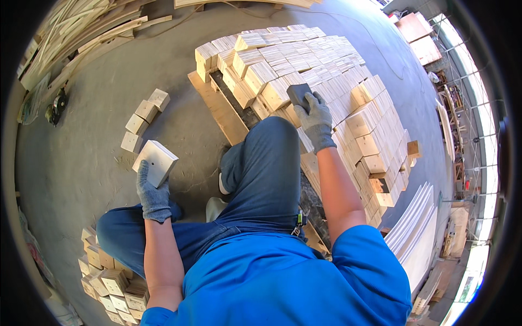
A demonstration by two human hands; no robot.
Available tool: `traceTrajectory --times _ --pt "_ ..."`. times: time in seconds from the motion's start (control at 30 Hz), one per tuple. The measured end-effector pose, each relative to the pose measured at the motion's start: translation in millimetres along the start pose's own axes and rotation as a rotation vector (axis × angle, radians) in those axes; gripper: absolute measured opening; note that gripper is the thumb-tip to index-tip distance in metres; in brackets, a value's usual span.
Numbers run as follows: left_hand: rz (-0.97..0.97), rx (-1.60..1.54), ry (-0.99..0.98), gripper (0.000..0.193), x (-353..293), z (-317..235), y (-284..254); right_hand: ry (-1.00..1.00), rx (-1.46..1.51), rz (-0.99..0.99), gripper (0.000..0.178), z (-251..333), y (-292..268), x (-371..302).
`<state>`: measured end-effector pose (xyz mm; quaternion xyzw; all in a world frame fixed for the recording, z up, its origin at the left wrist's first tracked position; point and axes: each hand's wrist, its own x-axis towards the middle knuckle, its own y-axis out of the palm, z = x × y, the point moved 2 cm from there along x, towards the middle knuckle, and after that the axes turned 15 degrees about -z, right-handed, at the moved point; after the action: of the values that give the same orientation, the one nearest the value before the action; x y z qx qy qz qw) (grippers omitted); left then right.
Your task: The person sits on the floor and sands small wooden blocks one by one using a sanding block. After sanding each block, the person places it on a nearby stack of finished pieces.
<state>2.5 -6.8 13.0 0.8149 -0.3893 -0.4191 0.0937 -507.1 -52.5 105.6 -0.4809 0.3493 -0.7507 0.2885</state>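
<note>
My left hand, in a grey knit glove, is closed around the lower end of a pale wooden block with a small dark spot on its face. The block is held up off the floor, left of my knees. My right hand, gloved the same way, grips a dark grey rectangular block that looks like a sanding block. It is at the near edge of a large stack of pale wooden blocks, set in tight rows. Whether the grey block touches the stack, I cannot tell.
A short row of wooden blocks stands on the concrete floor beyond my left hand. Another pile of blocks is at the lower left. The big stack rests on a wooden pallet. Loose timber strips lie far left; white sheets lean at right.
</note>
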Motion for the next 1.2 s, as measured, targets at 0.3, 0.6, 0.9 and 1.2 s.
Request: traceTrajectory --times 0.3,0.6,0.9,1.2 --pt "0.048 0.024 -0.043 0.057 -3 14 10 0.077 -0.242 0.161 0.08 -25 26 -3" --pt "0.105 0.157 0.015 0.055 -4 29 23 0.093 0.425 0.473 0.095 123 -35 -38" --pt "0.419 0.236 0.005 0.061 -14 42 41 0.073 0.99 0.696 0.107 207 6 -129" --pt "0.521 0.235 0.11 0.094 -27 37 62 0.191 0.976 0.654 0.107 206 10 -102"
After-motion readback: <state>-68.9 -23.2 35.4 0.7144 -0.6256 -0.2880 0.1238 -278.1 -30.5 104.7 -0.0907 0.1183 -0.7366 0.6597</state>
